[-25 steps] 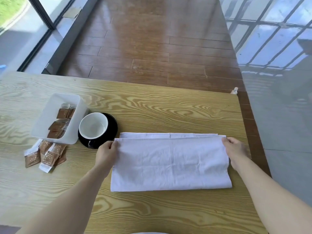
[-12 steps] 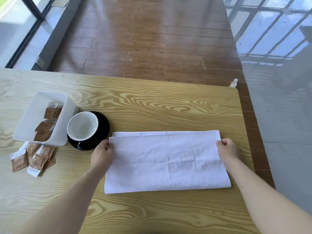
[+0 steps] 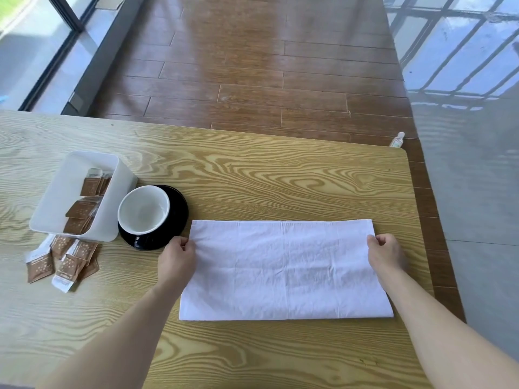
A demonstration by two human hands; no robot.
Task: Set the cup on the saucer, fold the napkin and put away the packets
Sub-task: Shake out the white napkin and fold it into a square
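Head view: napkin (image 3: 283, 270) between pinching fingers (image 3: 184, 242)

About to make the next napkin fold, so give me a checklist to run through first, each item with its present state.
1. Left hand pinches the napkin at its left edge: ok.
2. Right hand pinches its right edge: ok.
3. Napkin lies flat, far edges aligned: ok.
4. Cup sits on the saucer, beside the napkin's left corner: ok.
5. Table beyond the napkin bare: ok.
6. Loose packets still outside the white bin: not ok.
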